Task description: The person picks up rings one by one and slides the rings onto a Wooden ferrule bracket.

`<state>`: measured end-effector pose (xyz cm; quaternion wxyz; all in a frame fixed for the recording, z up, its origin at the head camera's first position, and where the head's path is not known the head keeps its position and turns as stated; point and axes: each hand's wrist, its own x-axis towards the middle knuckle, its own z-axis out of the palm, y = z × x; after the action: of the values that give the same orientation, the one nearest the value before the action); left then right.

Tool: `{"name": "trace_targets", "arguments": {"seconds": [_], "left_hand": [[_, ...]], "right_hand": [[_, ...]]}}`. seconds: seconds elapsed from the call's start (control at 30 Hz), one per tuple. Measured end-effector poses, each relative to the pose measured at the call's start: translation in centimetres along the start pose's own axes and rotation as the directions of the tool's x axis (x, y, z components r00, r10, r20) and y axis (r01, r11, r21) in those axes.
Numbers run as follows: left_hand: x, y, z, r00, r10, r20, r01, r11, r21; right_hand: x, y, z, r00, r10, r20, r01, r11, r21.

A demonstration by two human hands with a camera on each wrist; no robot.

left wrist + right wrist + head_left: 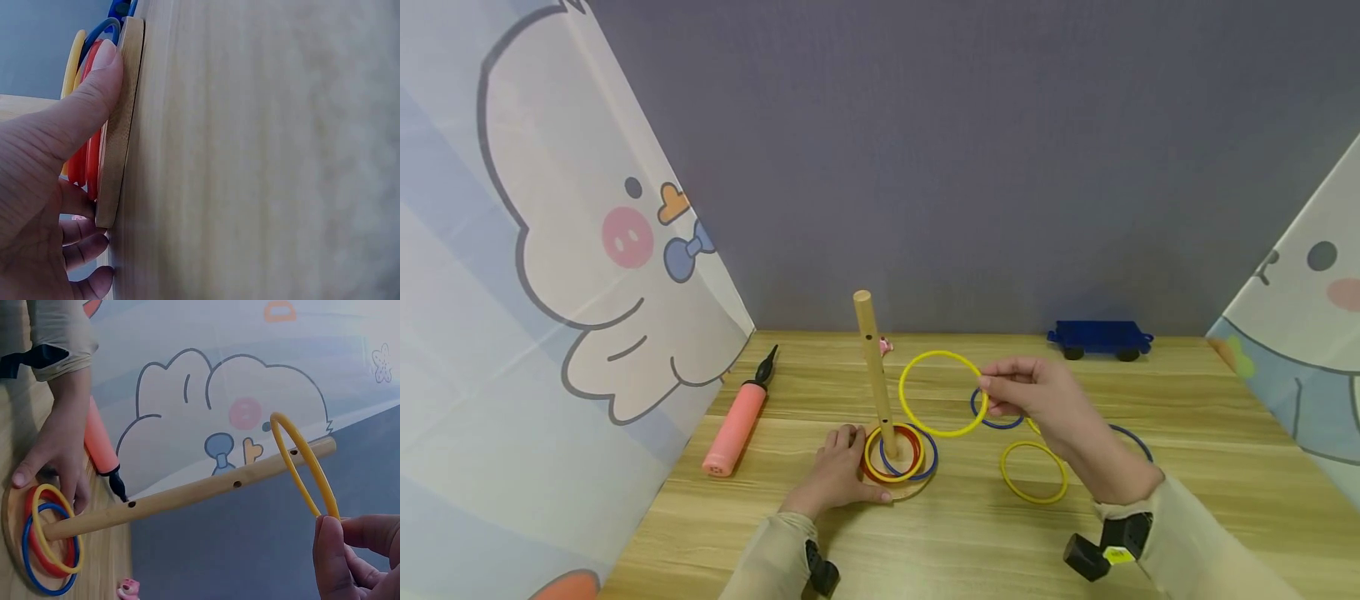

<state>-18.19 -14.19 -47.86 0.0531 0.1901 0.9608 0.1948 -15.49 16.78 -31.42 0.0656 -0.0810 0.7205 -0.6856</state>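
A wooden post (874, 367) rises from a round wooden base (120, 125). Red rings (94, 162), a blue ring (936, 458) and a yellow ring (37, 512) lie round its foot. My left hand (842, 475) grips the base's edge, thumb at the near side and fingers round the left. Pinched between the thumb and fingers of my right hand (1037, 396) is another yellow ring (943, 434), raised to the right of the post and apart from it in the head view. The right wrist view shows this ring overlapping the post's upper part.
Right of the stand lie a loose yellow ring (1033, 501) and blue rings (1000, 427), partly behind my right hand and arm. A pink hand pump (735, 429) lies at left. Toward the back wall are a blue toy wagon (1100, 335) and a small pink figure (129, 589).
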Motion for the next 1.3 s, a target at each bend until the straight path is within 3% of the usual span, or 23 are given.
{"name": "trace_targets", "arguments": {"seconds": [0.27, 0.87, 1.3], "left_hand": [[0.2, -0.2, 0.2, 1.0, 0.005, -0.008, -0.005, 1.0, 0.016], [0.1, -0.3, 0.3, 1.0, 0.01, -0.008, -0.01, 1.0, 0.017], [0.0, -0.1, 0.2, 1.0, 0.009, -0.006, -0.009, 1.0, 0.016]], "right_hand": [[0.8, -2.1, 1.0, 0.998, -0.057, -0.014, 0.057, 0.998, 0.023], [1.9, -6.5, 3.6, 0.995, -0.098, -0.027, 0.099, 0.994, 0.053], [3.4, -7.2, 5.0, 0.994, -0.083, -0.065, 0.092, 0.984, 0.153]]}}
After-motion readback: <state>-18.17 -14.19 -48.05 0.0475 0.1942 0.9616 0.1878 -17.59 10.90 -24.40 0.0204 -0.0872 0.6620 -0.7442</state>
